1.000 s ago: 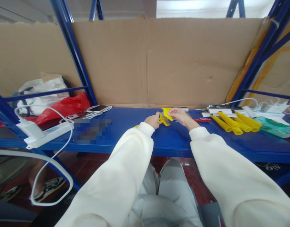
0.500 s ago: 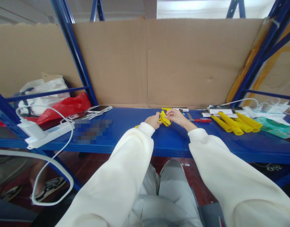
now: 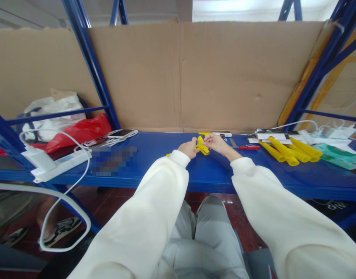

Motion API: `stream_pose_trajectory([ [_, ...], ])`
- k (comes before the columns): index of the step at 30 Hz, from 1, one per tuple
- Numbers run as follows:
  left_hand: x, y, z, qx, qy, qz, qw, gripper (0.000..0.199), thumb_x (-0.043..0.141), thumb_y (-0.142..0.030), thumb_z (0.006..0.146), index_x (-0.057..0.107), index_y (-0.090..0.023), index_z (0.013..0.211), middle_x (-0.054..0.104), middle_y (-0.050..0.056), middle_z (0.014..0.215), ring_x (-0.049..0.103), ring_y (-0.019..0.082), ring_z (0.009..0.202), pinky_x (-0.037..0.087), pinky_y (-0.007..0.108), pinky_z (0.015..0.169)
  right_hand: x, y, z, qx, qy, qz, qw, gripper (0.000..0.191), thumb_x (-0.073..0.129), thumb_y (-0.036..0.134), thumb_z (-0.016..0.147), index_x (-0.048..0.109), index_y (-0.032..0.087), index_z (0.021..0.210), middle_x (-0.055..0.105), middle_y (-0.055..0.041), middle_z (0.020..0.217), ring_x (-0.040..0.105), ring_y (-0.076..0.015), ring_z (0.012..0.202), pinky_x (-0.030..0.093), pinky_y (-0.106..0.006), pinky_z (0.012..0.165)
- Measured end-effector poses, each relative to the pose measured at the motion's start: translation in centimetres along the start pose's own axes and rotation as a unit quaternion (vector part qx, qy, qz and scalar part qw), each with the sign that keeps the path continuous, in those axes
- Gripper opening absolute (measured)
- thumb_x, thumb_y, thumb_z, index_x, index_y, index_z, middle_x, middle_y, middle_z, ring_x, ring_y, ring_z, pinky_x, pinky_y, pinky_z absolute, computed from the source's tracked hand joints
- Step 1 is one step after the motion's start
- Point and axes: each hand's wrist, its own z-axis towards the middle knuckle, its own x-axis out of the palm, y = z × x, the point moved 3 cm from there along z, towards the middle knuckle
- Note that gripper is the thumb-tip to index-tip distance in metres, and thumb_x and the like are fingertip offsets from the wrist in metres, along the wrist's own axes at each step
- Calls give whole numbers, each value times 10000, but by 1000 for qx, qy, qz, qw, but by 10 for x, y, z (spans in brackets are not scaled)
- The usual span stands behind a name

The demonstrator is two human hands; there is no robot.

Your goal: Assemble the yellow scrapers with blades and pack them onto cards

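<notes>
A small yellow plastic part (image 3: 202, 146) is between my two hands, above the blue shelf top (image 3: 154, 145). My left hand (image 3: 188, 148) grips its left side with closed fingers. On the right, my right hand (image 3: 215, 142) has thumb and fingertips pinched at the part's upper right side; anything tiny between them is too small to make out. Behind my hands another yellow piece (image 3: 205, 133) lies on the shelf. A red-handled screwdriver (image 3: 248, 147) rests to the right of my right hand.
Several yellow tubes (image 3: 284, 150) lie at the right, near a green packet (image 3: 337, 155) and white cables. A white power strip (image 3: 61, 166), a phone (image 3: 124, 133) and a red bag (image 3: 79, 133) are at the left. Cardboard (image 3: 218, 77) stands behind.
The yellow part has tilted slightly between my hands. Both hands stay in nearly the same place.
</notes>
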Motion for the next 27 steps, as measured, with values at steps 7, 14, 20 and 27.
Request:
stream_pose_trajectory([
  [7, 0, 0, 0, 0, 2, 2, 1000, 455, 582, -261, 934, 399, -207, 1347, 678, 119, 1281, 649, 257, 1198, 499, 354, 977, -2, -8, 8, -45, 14, -25, 999, 378, 843, 359, 628, 509, 212, 724, 559, 40, 653, 556, -120, 577, 492, -264, 560],
  [14, -2, -2, -3, 21, -10, 10, 1000, 560, 571, -254, 935, 378, -235, 1461, 697, 93, 1257, 668, 253, 1159, 514, 352, 956, -10, -18, 16, -85, -53, -131, 986, 301, 792, 270, 638, 543, 211, 795, 603, -9, 861, 572, -159, 783, 517, -322, 748],
  [20, -4, -3, -5, 63, -15, 35, 997, 512, 556, -252, 945, 524, -340, 1449, 663, 42, 1332, 622, 235, 1228, 481, 311, 1006, -11, -19, 11, -6, -66, -114, 991, 368, 820, 251, 665, 562, 195, 921, 610, -18, 887, 589, -155, 813, 520, -302, 768],
  [27, -8, -3, -3, 77, -36, 44, 995, 464, 519, -266, 969, 564, -337, 1425, 688, 53, 1193, 655, 214, 1128, 485, 278, 950, -11, -1, -5, 123, 70, -18, 990, 162, 759, 259, 798, 636, 156, 787, 632, -18, 692, 533, -98, 564, 432, -208, 518],
])
